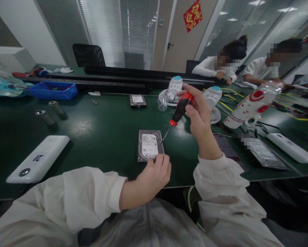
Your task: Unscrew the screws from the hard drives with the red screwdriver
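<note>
A hard drive point(150, 142) with a white label lies flat on the green table before me. My left hand point(156, 171) rests at its near edge, fingers bent and pressed on the drive's near right corner. My right hand point(199, 109) grips a red and black screwdriver point(181, 109) by its handle, held at a slant. The screwdriver's thin shaft points down to the left, and its tip meets the drive's right side. Whether the tip sits in a screw is too small to tell. Several small screws point(166, 125) lie just beyond the drive.
Farther back are a second hard drive point(138, 101), a clear cup point(162, 103) and white fans point(175, 89). A blue tray point(53, 90), metal cylinders point(45, 117) and a white device point(38, 159) stand left. A tumbler point(251, 104) and cables stand right; people sit beyond.
</note>
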The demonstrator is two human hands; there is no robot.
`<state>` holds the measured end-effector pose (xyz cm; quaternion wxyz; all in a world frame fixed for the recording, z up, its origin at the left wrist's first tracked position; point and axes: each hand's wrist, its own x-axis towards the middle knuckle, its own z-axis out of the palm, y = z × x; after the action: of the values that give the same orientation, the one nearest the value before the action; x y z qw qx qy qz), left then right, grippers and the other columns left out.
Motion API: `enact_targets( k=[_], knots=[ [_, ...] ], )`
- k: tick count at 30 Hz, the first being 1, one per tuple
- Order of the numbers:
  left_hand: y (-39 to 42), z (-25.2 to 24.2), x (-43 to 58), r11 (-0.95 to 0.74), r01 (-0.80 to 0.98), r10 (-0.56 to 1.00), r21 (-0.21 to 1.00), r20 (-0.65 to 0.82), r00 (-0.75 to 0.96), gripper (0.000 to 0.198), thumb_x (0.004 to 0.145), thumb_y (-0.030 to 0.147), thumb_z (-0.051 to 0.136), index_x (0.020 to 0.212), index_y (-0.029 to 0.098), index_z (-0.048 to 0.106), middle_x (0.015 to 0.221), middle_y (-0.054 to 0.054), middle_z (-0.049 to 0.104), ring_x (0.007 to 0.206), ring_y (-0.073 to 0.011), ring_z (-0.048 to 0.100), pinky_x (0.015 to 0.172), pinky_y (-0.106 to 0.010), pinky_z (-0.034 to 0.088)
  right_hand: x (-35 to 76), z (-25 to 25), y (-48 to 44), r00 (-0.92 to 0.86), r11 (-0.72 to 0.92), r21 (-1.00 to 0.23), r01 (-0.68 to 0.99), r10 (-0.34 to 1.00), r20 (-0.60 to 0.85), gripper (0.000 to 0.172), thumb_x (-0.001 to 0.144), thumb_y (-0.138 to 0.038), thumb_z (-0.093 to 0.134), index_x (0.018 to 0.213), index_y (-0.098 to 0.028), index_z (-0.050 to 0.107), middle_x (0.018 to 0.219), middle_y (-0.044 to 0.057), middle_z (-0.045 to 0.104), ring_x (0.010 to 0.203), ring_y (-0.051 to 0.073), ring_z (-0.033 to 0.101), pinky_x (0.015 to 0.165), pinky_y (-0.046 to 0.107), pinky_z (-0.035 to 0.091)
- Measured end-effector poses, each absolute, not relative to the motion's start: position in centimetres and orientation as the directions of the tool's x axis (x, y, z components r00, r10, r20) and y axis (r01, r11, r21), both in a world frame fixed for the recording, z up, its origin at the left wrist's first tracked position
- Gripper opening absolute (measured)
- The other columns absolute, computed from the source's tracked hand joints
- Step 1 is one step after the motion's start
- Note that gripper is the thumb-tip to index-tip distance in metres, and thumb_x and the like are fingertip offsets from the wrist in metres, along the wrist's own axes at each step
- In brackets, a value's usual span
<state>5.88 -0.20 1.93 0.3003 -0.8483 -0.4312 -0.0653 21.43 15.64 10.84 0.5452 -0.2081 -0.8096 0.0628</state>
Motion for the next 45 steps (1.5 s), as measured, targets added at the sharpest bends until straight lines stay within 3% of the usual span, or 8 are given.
enact_targets(
  k=[4, 8, 14, 18, 22, 33, 39, 45],
  knots=[
    [-0.2, 1.9, 5.9, -0.438, 0.776, 0.683, -0.454, 0.393, 0.616, 0.022, 0.096, 0.013, 0.053, 0.107, 0.008, 0.071, 0.098, -0.011, 0.064, 0.085, -0.0223, 0.062, 0.059, -0.031, 0.053, 21.5, 10.8, 15.7, -0.31, 0.904, -0.293, 0.31, 0.388, 0.868, 0.046, 0.099, -0.045, 0.053, 0.143, -0.031, 0.052, 0.133, 0.005, 0.065, 0.118, 0.026, 0.065, 0.104, 0.051, 0.052],
    [-0.1, 1.8, 5.9, -0.437, 0.774, 0.683, -0.458, 0.391, 0.617, 0.021, 0.095, 0.013, 0.054, 0.108, 0.008, 0.071, 0.098, -0.011, 0.063, 0.084, -0.0223, 0.062, 0.058, -0.031, 0.052, 21.4, 10.8, 15.6, -0.26, 0.879, -0.242, 0.41, 0.368, 0.893, 0.041, 0.095, -0.049, 0.058, 0.131, -0.03, 0.06, 0.119, 0.005, 0.066, 0.109, 0.025, 0.064, 0.1, 0.05, 0.053],
    [-0.1, 1.7, 5.9, -0.445, 0.778, 0.687, -0.444, 0.389, 0.615, 0.021, 0.096, 0.013, 0.054, 0.108, 0.008, 0.071, 0.098, -0.011, 0.063, 0.085, -0.0223, 0.062, 0.058, -0.031, 0.052, 21.4, 10.5, 15.8, -0.358, 0.892, -0.358, 0.274, 0.441, 0.823, 0.055, 0.099, -0.048, 0.05, 0.151, -0.032, 0.043, 0.13, 0.005, 0.063, 0.108, 0.024, 0.064, 0.087, 0.042, 0.057],
    [-0.1, 1.7, 5.9, -0.45, 0.779, 0.686, -0.436, 0.39, 0.614, 0.022, 0.097, 0.013, 0.053, 0.108, 0.008, 0.07, 0.098, -0.01, 0.063, 0.085, -0.0223, 0.062, 0.059, -0.031, 0.053, 21.3, 10.3, 16.1, -0.318, 0.887, -0.279, 0.368, 0.402, 0.859, 0.054, 0.096, -0.046, 0.058, 0.147, -0.034, 0.045, 0.145, 0.005, 0.056, 0.116, 0.024, 0.063, 0.099, 0.046, 0.056],
    [-0.2, 1.6, 5.9, -0.449, 0.777, 0.693, -0.442, 0.377, 0.615, 0.022, 0.098, 0.014, 0.053, 0.11, 0.008, 0.07, 0.1, -0.012, 0.063, 0.087, -0.0227, 0.061, 0.06, -0.031, 0.053, 21.2, 10.2, 16.3, -0.319, 0.886, -0.197, 0.42, 0.347, 0.882, 0.048, 0.098, -0.046, 0.053, 0.144, -0.032, 0.048, 0.142, 0.005, 0.06, 0.126, 0.026, 0.06, 0.111, 0.051, 0.049],
    [-0.1, 1.7, 5.9, -0.447, 0.777, 0.694, -0.443, 0.377, 0.614, 0.02, 0.097, 0.014, 0.053, 0.108, 0.008, 0.069, 0.098, -0.01, 0.062, 0.086, -0.0223, 0.061, 0.059, -0.031, 0.051, 21.5, 10.2, 16.2, -0.27, 0.846, -0.223, 0.485, 0.387, 0.881, 0.047, 0.098, -0.048, 0.05, 0.142, -0.031, 0.049, 0.14, 0.007, 0.06, 0.126, 0.028, 0.06, 0.11, 0.053, 0.05],
    [-0.2, 1.8, 5.8, -0.44, 0.778, 0.686, -0.449, 0.391, 0.614, 0.021, 0.097, 0.013, 0.053, 0.108, 0.008, 0.07, 0.099, -0.011, 0.063, 0.086, -0.0223, 0.062, 0.06, -0.031, 0.052, 21.8, 10.8, 15.9, -0.174, 0.812, -0.277, 0.514, 0.415, 0.893, 0.047, 0.096, -0.053, 0.05, 0.138, -0.031, 0.049, 0.137, 0.009, 0.058, 0.118, 0.029, 0.062, 0.103, 0.053, 0.053],
    [-0.2, 1.9, 5.8, -0.452, 0.772, 0.686, -0.446, 0.379, 0.621, 0.021, 0.096, 0.013, 0.054, 0.107, 0.007, 0.07, 0.097, -0.011, 0.063, 0.085, -0.0223, 0.063, 0.059, -0.031, 0.052, 24.1, 12.3, 14.3, 0.005, 0.712, -0.311, 0.63, 0.397, 0.918, 0.032, 0.084, -0.042, 0.072, 0.107, -0.029, 0.053, 0.109, 0.009, 0.061, 0.099, 0.028, 0.063, 0.082, 0.047, 0.057]
  ],
)
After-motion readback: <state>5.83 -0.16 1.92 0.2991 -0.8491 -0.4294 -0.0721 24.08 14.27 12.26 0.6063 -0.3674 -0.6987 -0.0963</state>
